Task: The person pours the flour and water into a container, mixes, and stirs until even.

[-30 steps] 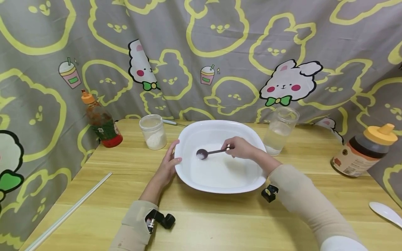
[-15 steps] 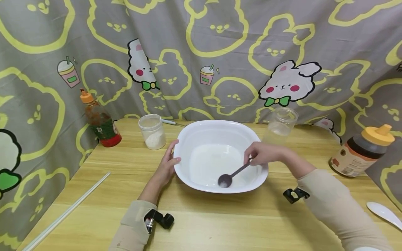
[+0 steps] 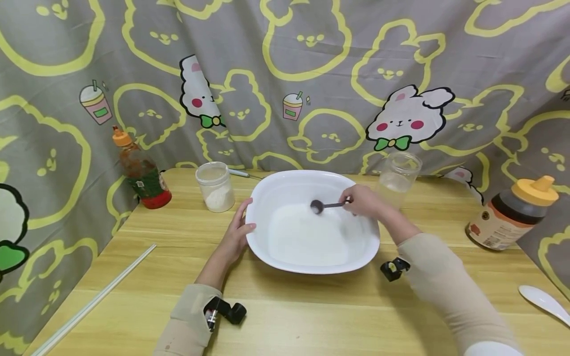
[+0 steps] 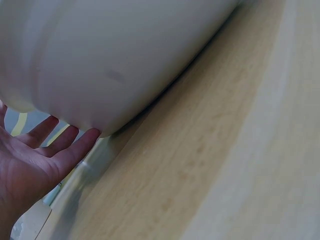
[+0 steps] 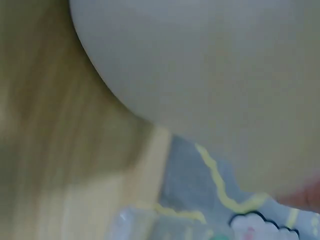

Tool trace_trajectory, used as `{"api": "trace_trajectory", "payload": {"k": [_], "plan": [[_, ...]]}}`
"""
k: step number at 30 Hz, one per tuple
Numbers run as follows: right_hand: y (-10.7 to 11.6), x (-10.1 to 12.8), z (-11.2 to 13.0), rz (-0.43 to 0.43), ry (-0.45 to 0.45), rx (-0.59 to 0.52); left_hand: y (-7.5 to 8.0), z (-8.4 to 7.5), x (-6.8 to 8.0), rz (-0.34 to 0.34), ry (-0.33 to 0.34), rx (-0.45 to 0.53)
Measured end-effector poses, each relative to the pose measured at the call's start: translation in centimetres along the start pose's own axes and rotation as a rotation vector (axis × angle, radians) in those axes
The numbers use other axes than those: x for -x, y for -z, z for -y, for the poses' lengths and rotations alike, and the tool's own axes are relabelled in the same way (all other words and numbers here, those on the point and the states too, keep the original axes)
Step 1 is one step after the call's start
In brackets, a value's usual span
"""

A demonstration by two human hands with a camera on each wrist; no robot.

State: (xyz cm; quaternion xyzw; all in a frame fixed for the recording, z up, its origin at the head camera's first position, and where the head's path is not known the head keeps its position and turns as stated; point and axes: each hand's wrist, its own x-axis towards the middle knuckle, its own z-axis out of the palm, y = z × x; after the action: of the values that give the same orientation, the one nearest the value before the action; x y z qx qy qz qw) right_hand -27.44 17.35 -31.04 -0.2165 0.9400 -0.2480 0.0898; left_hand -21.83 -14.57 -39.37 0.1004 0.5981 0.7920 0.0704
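Observation:
A large white basin point(image 3: 256, 247) stands in the middle of the table with whitish liquid in its bottom. My left hand point(image 3: 233, 237) holds its left side, thumb at the rim. In the left wrist view, the fingers point(image 4: 82, 145) of that hand spread against the basin's outer wall. My right hand point(image 3: 362, 200) pinches the handle of a dark brown spoon point(image 3: 317, 206), whose round bowl is over the inside of the basin toward the back. Whether the spoon touches the liquid is unclear. The right wrist view is blurred and shows mostly the basin's outer wall point(image 5: 165, 65).
A jar of white powder point(image 3: 218, 190) and a red sauce bottle point(image 3: 144, 178) stand at left. Behind my right hand is a clear jar of liquid point(image 3: 398, 178). A dark sauce bottle point(image 3: 507, 220), white spoon point(image 3: 541, 299), chopsticks point(image 3: 100, 294) and a thin-handled tool point(image 3: 239, 172) lie or stand around.
My right hand swept the spoon from the basin's left-middle to its front right, then back toward the rear. The left hand stayed on the basin's left side.

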Motion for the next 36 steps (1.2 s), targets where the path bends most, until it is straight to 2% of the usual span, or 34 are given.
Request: {"api": "trace_trajectory", "payload": {"k": [6,13,20,22,25,29,33,36], "plan": [[-2.8,-1.8,1.3,0.011,0.023,-0.145,-0.1,-0.1,0.0,-0.001,-0.002,0.002],[-4.7,-2.2,3.0,0.141,0.085,-0.274,0.0,0.1,0.1,-0.004,-0.017,-0.001],[-3.8,-0.4,3.2,0.359,0.150,-0.326,0.0,0.1,0.1,0.000,-0.028,0.007],[-3.1,0.4,3.0,0.421,0.186,-0.309,0.0,0.1,0.1,-0.001,-0.025,0.001],[-1.6,1.6,2.4,0.464,0.233,-0.253,0.0,0.1,0.1,-0.004,-0.014,-0.006],[0.7,2.7,1.2,0.409,0.217,-0.154,0.0,0.0,0.0,0.000,-0.002,-0.002],[2.3,2.8,-0.1,0.285,0.134,-0.077,0.0,0.0,0.0,0.003,-0.003,0.003],[2.4,2.4,-0.8,0.203,0.063,-0.058,0.0,0.1,0.0,0.004,-0.006,0.007]]}}
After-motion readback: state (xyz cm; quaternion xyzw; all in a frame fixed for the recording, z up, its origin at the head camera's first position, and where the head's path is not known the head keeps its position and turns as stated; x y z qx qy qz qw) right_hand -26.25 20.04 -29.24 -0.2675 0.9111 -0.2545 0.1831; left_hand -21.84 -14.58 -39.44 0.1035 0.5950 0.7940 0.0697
